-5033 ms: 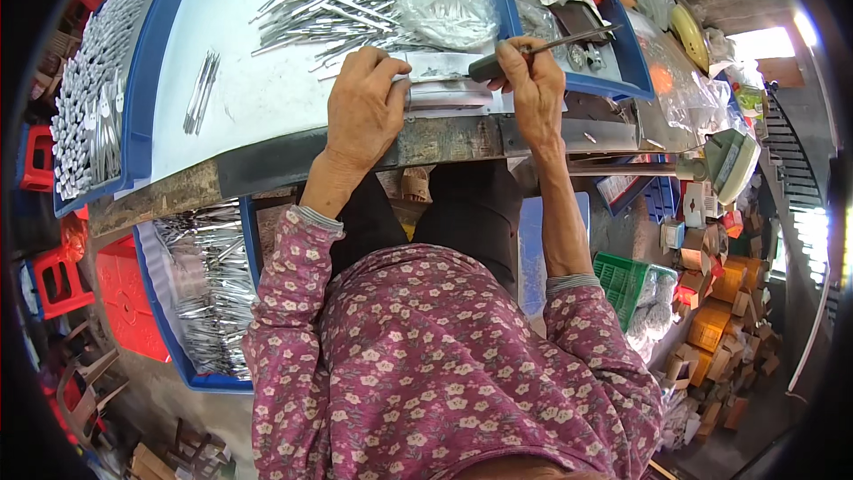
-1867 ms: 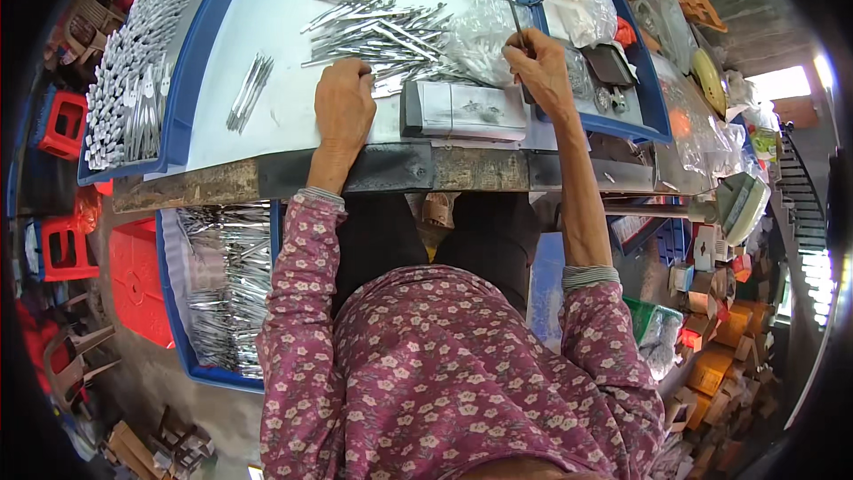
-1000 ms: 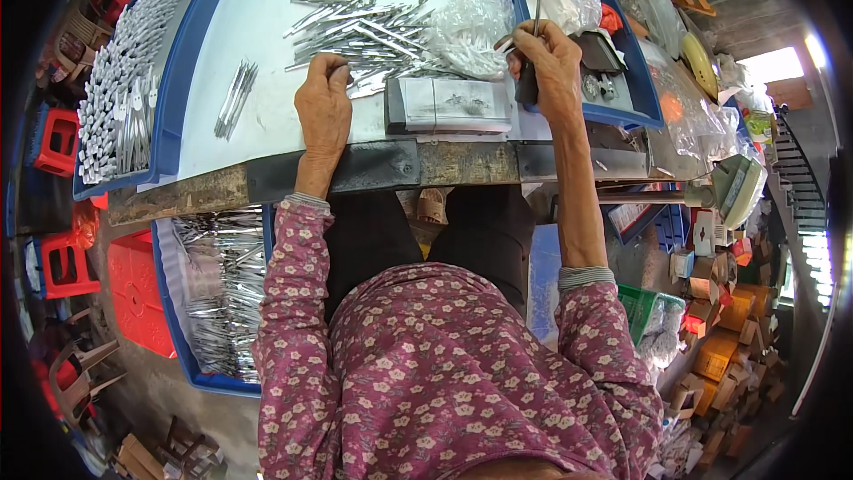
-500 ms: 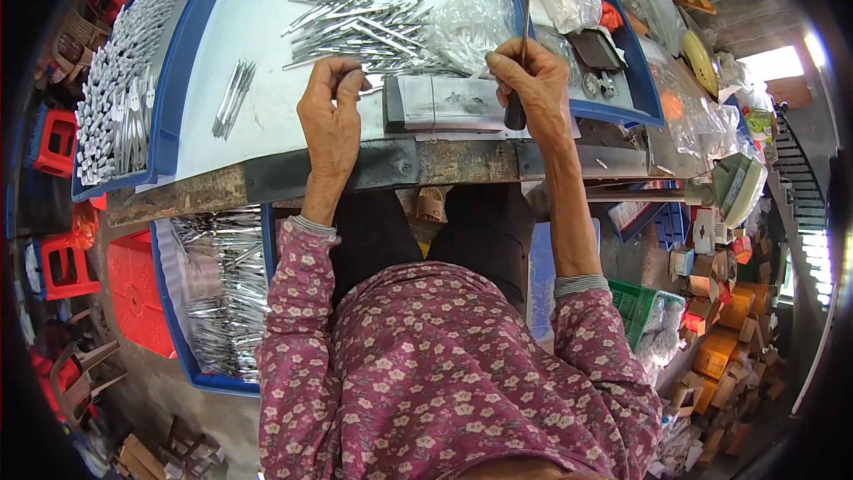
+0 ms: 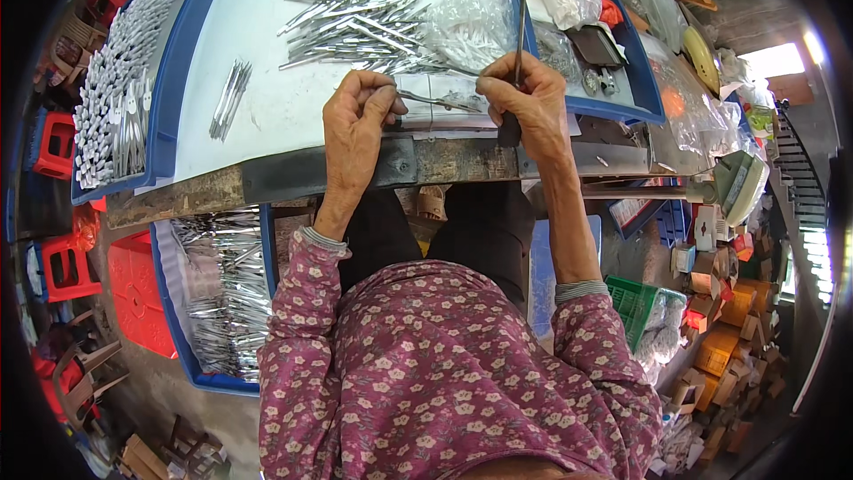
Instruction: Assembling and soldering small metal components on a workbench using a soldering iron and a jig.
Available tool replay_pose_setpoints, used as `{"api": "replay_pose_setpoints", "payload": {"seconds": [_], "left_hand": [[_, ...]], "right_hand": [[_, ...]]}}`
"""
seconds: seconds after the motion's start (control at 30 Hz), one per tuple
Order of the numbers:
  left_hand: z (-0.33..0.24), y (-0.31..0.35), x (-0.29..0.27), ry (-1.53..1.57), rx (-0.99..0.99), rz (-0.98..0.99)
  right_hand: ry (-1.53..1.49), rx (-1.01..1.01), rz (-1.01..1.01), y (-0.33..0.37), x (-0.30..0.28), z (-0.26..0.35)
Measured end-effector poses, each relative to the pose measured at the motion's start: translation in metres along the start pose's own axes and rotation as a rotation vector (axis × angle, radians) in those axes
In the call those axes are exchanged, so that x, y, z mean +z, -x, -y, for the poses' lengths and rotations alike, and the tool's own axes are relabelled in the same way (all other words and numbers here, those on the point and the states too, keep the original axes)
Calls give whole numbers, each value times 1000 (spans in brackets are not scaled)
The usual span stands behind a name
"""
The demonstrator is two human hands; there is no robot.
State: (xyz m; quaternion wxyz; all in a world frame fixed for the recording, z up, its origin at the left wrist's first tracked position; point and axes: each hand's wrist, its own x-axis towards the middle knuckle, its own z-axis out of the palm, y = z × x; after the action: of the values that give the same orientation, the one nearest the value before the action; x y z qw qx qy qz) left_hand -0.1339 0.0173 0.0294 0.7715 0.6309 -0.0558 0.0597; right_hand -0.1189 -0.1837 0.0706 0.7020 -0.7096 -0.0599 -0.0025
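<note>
Slim metal piece (image 5: 440, 102), narrow and shiny, upper centre of the frame! Its left end is hidden in the left hand (image 5: 362, 116), thumb and fingers pinching it, and the rest juts right over a pale-topped block (image 5: 455, 89). Right hand (image 5: 531, 105): fingers curled round a dark-handled tool (image 5: 520, 36), thin shaft upward. Above, glossy strips (image 5: 355, 28) heap beside crinkled clear plastic (image 5: 462, 20). Whether the right fingertips touch the piece, I can't tell.
</note>
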Motion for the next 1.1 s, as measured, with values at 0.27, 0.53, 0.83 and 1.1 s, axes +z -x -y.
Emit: {"api": "replay_pose_setpoints", "payload": {"seconds": [0.27,0.53,0.83,1.1], "left_hand": [[0,-3,7,39,-28,4],[1,-3,6,6,-35,12],[2,-3,7,10,-23,13],[7,1,12,-56,23,16]], "right_hand": [[167,-59,54,9,10,8],[310,-62,57,13,14,5],[380,-66,84,15,12,-7],[384,-39,89,19,12,-8]]}}
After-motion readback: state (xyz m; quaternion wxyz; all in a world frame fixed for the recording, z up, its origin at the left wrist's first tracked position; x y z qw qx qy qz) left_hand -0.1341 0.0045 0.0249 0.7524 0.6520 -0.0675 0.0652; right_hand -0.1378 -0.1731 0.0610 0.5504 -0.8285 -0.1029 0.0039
